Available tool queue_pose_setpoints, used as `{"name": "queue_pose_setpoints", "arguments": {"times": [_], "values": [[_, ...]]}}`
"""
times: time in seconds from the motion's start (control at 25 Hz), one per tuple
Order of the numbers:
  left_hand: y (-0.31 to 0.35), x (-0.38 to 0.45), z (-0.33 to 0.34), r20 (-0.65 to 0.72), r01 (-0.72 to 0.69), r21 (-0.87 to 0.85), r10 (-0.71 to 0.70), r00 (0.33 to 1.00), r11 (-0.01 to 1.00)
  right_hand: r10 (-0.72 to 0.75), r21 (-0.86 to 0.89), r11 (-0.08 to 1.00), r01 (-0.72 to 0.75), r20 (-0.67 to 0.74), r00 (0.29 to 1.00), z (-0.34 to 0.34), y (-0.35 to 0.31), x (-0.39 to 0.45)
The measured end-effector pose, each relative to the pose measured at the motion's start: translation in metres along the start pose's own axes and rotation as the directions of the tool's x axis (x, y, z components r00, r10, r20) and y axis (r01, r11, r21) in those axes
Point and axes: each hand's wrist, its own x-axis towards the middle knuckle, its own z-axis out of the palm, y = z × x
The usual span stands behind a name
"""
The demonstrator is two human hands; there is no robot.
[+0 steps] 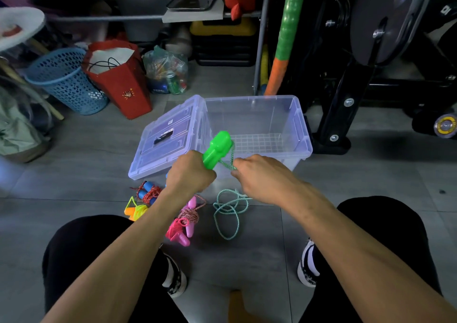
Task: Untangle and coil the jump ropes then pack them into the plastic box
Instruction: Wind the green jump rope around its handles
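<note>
Green handle (pixel 217 149) clenched in left hand (pixel 189 174); right hand (pixel 262 179) pinches its cord (pixel 228 209); three bundled ropes (pixel 184 217).

Jump-rope handle (pixel 217 149): bright green. Its cord (pixel 228 211): teal-and-white twist. Plastic box (pixel 300 124) and lid (pixel 168 137): clear, lilac tint; grid pattern on box bottom. Rope bundles: pink handles (pixel 184 233) with red-white striped cord; blue handles (pixel 143 194) with red cord; orange-yellow bundle (pixel 134 211). Basket (pixel 66 80): blue, perforated. Paper bag (pixel 123 85): red. Floor (pixel 74 174): grey tile.

Dim, bluish light; wide-angle bending at edges, dark blurred corners.
</note>
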Motion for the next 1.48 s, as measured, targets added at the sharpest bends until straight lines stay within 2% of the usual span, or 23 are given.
{"name": "queue_pose_setpoints", "arguments": {"times": [0.04, 0.12, 0.2, 0.32, 0.36, 0.44, 0.52, 0.6, 0.64, 0.72, 0.76, 0.8, 0.88, 0.96, 1.04, 1.08, 1.12, 1.16, 1.2, 1.28, 1.4, 1.48], "values": [[0.0, 0.0, 0.003, 0.0, -0.033, 0.156, 0.033, 0.999, 0.987, -0.011, -0.021, 1.0, 0.012, 0.023, 1.0, -0.004, 0.0, -0.002], [0.001, 0.0, 0.01, 0.023, -0.095, 0.432, 0.094, 0.995, 0.897, -0.041, -0.034, 0.998, 0.043, 0.078, 0.996, -0.009, 0.0, -0.007], [0.004, -0.002, 0.018, 0.076, -0.165, 0.648, 0.152, 0.985, 0.743, -0.094, -0.035, 0.994, 0.099, 0.11, 0.989, -0.009, -0.001, -0.012], [0.003, -0.007, 0.025, 0.258, -0.374, 0.799, 0.295, 0.92, 0.47, -0.136, 0.027, 0.991, 0.134, 0.076, 0.988, -0.01, 0.004, -0.014], [0.002, -0.009, 0.023, 0.335, -0.461, 0.805, 0.356, 0.872, 0.372, -0.136, 0.086, 0.987, 0.133, 0.037, 0.99, -0.012, 0.009, -0.013], [-0.004, -0.006, 0.016, 0.462, -0.627, 0.744, 0.498, 0.734, 0.233, -0.122, 0.248, 0.96, 0.128, -0.042, 0.992, -0.016, 0.02, -0.012], [-0.016, -0.002, 0.003, 0.504, -0.769, 0.626, 0.686, 0.525, 0.129, -0.064, 0.419, 0.904, 0.085, -0.063, 0.996, -0.017, 0.027, -0.009], [-0.03, -0.001, -0.008, 0.419, -0.845, 0.532, 0.848, 0.325, 0.061, -0.01, 0.539, 0.842, 0.029, -0.038, 0.999, -0.012, 0.031, -0.003], [-0.035, -0.002, -0.012, 0.361, -0.869, 0.492, 0.897, 0.255, 0.049, 0.013, 0.582, 0.813, 0.008, -0.031, 0.999, -0.009, 0.033, 0.0], [-0.044, 0.0, -0.02, 0.214, -0.892, 0.446, 0.959, 0.187, 0.074, 0.062, 0.679, 0.734, -0.017, -0.041, 0.997, -0.002, 0.039, 0.005], [-0.048, 0.001, -0.023, 0.122, -0.899, 0.416, 0.972, 0.202, 0.135, 0.089, 0.732, 0.68, -0.025, -0.049, 0.995, 0.0, 0.041, 0.006], [-0.05, 0.0, -0.027, 0.008, -0.897, 0.373, 0.966, 0.257, 0.236, 0.105, 0.775, 0.632, -0.023, -0.056, 0.993, 0.002, 0.041, 0.005], [-0.046, -0.007, -0.029, -0.238, -0.832, 0.2, 0.849, 0.472, 0.518, 0.112, 0.813, 0.583, -0.008, -0.07, 0.991, 0.008, 0.037, 0.004], [-0.034, -0.014, -0.025, -0.393, -0.647, -0.023, 0.588, 0.707, 0.762, 0.126, 0.786, 0.617, -0.031, -0.06, 0.99, 0.017, 0.027, 0.004], [-0.025, -0.01, -0.02, -0.364, -0.4, -0.161, 0.322, 0.874, 0.902, 0.089, 0.654, 0.756, -0.039, -0.044, 0.995, 0.024, 0.012, 0.006], [-0.025, -0.005, -0.019, -0.278, -0.256, -0.141, 0.21, 0.937, 0.956, 0.043, 0.542, 0.84, -0.026, -0.018, 0.999, 0.028, 0.003, 0.007], [-0.027, -0.002, -0.02, -0.162, -0.119, -0.045, 0.111, 0.981, 0.992, -0.014, 0.416, 0.91, 0.008, 0.01, 1.0, 0.03, -0.005, 0.008], [-0.03, 0.0, -0.02, -0.063, -0.041, 0.107, 0.048, 0.997, 0.993, -0.059, 0.298, 0.954, 0.046, 0.035, 0.998, 0.03, -0.012, 0.008], [-0.032, 0.001, -0.018, 0.009, -0.028, 0.285, 0.026, 1.0, 0.958, -0.093, 0.229, 0.97, 0.082, 0.037, 0.995, 0.028, -0.017, 0.008], [-0.03, -0.004, -0.008, 0.069, -0.098, 0.582, 0.071, 0.995, 0.807, -0.12, 0.205, 0.972, 0.118, -0.001, 0.993, 0.018, -0.018, 0.007], [-0.019, -0.005, 0.005, 0.155, -0.277, 0.761, 0.251, 0.955, 0.586, -0.07, 0.3, 0.951, 0.072, -0.016, 0.997, -0.005, -0.004, 0.006], [-0.018, -0.002, 0.005, 0.286, -0.447, 0.765, 0.376, 0.881, 0.464, -0.018, 0.359, 0.933, 0.03, -0.036, 0.999, -0.016, 0.013, 0.007]]}}
